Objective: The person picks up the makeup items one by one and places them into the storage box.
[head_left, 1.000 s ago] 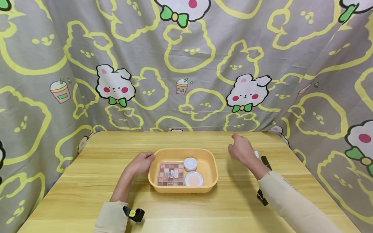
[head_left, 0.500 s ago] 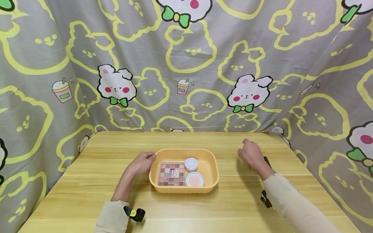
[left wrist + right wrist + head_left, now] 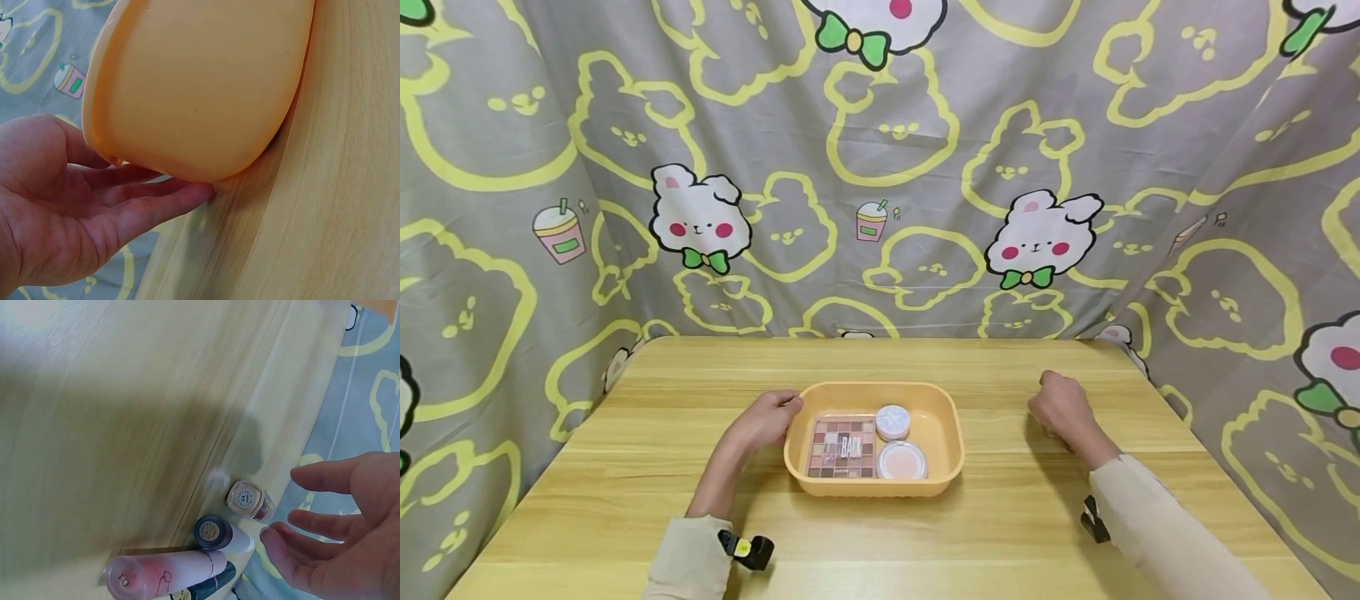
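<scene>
A yellow-orange plastic basket (image 3: pixel 874 488) stands mid-table in the head view. My left hand (image 3: pixel 763 421) holds its left rim; the left wrist view shows the fingers against the outer wall (image 3: pixel 200 81). Inside lie an eyeshadow palette (image 3: pixel 841 447), a small round white jar (image 3: pixel 892 422) and a round compact (image 3: pixel 902 461). My right hand (image 3: pixel 1063 408) is over the table to the right. Its fingers, apart and loosely bent, hold nothing in the right wrist view. Near them lie a square-ended clear cosmetic tube (image 3: pixel 247 499), a dark-ended tube (image 3: pixel 212 532), a pink tube (image 3: pixel 159 575) and a dark green one (image 3: pixel 219 581).
The wooden table (image 3: pixel 880 550) ends at a grey curtain (image 3: pixel 917 142) printed with rabbits, which also runs along both sides. Black cameras sit on the left wrist (image 3: pixel 748 552) and the right wrist (image 3: pixel 1093 518). My right arm hides most of the tubes from the head view.
My right hand has moved rightward and nearer to me, away from the basket, and now covers the tubes that showed beside the arm. The left hand and basket stay put.
</scene>
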`<state>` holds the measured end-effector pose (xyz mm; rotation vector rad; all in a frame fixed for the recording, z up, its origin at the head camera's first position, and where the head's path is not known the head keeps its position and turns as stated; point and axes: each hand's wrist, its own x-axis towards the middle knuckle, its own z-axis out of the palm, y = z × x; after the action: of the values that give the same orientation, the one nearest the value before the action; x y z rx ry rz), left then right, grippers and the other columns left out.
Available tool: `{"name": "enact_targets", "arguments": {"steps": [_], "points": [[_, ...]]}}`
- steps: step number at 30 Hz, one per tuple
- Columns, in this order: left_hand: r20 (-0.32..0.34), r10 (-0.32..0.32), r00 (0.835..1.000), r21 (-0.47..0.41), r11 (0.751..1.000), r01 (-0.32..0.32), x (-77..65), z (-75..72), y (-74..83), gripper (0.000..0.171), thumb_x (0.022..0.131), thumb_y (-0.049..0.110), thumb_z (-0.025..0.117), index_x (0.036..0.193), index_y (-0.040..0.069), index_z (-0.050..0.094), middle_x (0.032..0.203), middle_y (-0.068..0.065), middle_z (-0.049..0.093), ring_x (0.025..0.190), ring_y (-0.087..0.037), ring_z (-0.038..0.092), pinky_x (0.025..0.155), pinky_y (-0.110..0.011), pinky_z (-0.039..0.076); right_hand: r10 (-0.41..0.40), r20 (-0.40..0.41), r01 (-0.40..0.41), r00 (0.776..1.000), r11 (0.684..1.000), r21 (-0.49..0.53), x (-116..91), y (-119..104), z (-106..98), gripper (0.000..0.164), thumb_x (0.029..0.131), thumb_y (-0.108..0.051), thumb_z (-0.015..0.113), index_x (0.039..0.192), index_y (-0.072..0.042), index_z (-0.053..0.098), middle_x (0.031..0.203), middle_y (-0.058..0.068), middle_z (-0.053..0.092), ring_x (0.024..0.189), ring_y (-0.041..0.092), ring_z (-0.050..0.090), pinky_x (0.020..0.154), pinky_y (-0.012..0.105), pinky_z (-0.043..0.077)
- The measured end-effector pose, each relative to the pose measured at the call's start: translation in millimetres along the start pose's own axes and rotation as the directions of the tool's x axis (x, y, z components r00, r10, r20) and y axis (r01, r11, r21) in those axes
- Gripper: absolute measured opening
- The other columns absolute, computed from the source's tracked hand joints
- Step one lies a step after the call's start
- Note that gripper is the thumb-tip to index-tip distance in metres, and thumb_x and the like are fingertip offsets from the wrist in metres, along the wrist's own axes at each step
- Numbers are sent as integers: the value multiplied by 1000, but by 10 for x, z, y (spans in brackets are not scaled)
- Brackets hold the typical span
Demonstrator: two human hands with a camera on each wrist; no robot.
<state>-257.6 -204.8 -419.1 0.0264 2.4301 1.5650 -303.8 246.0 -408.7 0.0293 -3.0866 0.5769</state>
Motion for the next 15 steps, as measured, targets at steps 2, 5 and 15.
{"name": "enact_targets", "arguments": {"steps": [2,5,15], "points": [[1,0,1000,0,1000,0,-4,-2,2,48,110,19,36,147,-11,42,134,-31,58,117,-38,65,87,-46,60,9,9,-9,1000,1000,-5,0,17,-3,40,75,-2,47,109,15,58,105,35,62,85,40,56,80,50,53],[-1,-4,1000,-6,1000,4,-9,-4,3,48,110,18,37,147,-11,42,134,-31,59,116,-38,66,87,-46,60,12,11,-12,1000,1000,-13,-3,34,-6,31,74,-2,47,100,11,59,94,28,62,81,37,53,74,46,51],[-19,-37,999,-1,999,37,-3,-5,2,48,110,19,36,148,-9,42,136,-29,58,117,-35,66,88,-44,60,-6,27,6,1000,999,-33,-36,53,-26,21,75,0,47,91,8,58,82,20,60,73,34,52,65,39,48]]}}
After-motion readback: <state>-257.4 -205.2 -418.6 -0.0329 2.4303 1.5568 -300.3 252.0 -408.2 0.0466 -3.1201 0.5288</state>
